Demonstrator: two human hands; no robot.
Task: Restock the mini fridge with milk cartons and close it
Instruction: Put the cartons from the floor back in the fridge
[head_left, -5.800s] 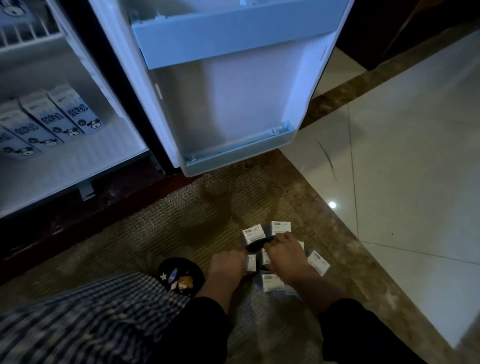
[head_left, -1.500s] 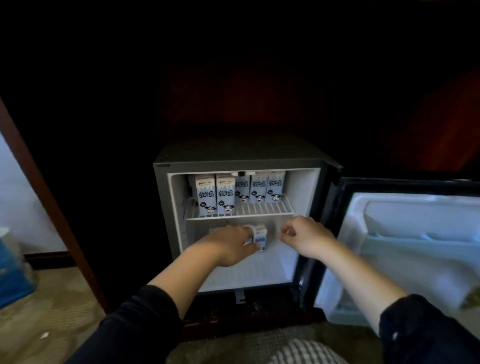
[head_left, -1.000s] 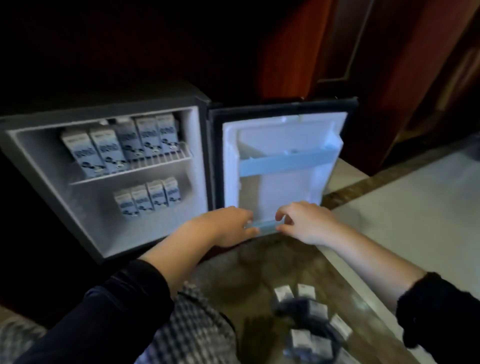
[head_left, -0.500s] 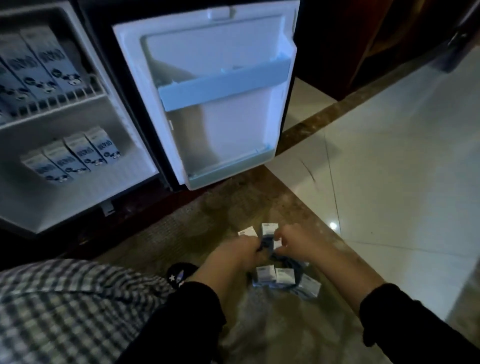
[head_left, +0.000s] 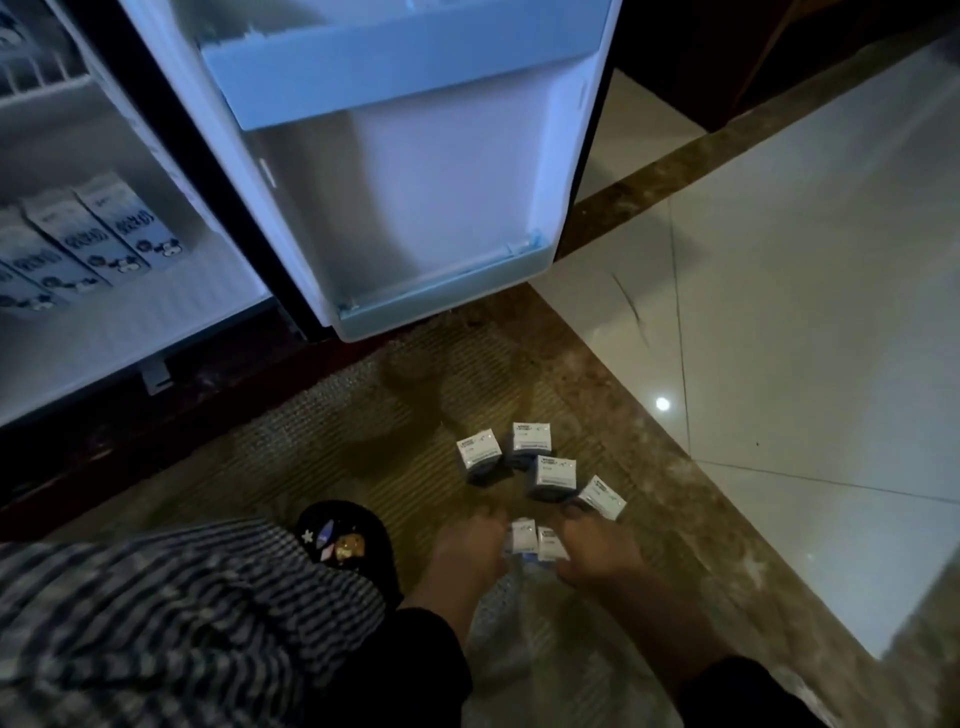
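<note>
White-topped milk cartons are seen standing in a loose cluster on the woven mat in front of the mini fridge; four of them are set apart from the hands. Two more cartons are flanked a little nearer the person. The left hand is laid against the left one and the right hand against the right one, both knuckles up. Contact is shown, but whether the fingers are closed round these cartons cannot be told in the dim, blurred view. The fridge door is swung wide open, its lower edge hanging over the far end of the mat. A row of blue-and-white cartons is stood upright on the fridge floor at the left, below a wire shelf. A black slipper with small charms is placed just left of the left hand, beside a checked trouser leg. Pale glossy tiles are laid to the right, beyond a brown stone border.
</note>
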